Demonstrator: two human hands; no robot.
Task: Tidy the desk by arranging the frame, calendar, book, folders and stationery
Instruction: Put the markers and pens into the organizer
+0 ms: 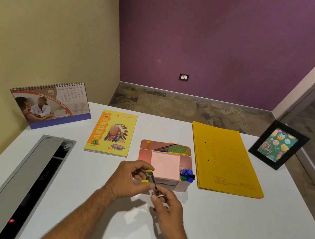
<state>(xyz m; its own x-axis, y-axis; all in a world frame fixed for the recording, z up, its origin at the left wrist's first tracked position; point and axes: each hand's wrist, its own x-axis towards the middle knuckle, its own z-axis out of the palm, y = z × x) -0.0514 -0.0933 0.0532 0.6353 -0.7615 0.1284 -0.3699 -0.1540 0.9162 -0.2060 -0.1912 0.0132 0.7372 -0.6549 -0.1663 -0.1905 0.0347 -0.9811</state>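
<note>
My left hand (131,179) grips a small yellow-and-black stationery piece (149,176), perhaps a stapler or cutter, just in front of the pink desk organiser (164,166). My right hand (166,202) pinches its lower black tip. The organiser holds blue and green markers (186,175), a pink notepad and green sticky notes. A yellow notebook (111,133) lies to the organiser's left. Yellow folders (226,160) lie to its right. The desk calendar (50,103) stands at the back left. At the back right corner a black photo frame (278,144) leans upright.
A grey cable tray with an open lid (26,181) runs along the white desk's (237,233) left side, a red light glowing inside. The desk stands in a corner of a beige wall and a purple wall. The desk's right edge drops to the floor beside a glass door.
</note>
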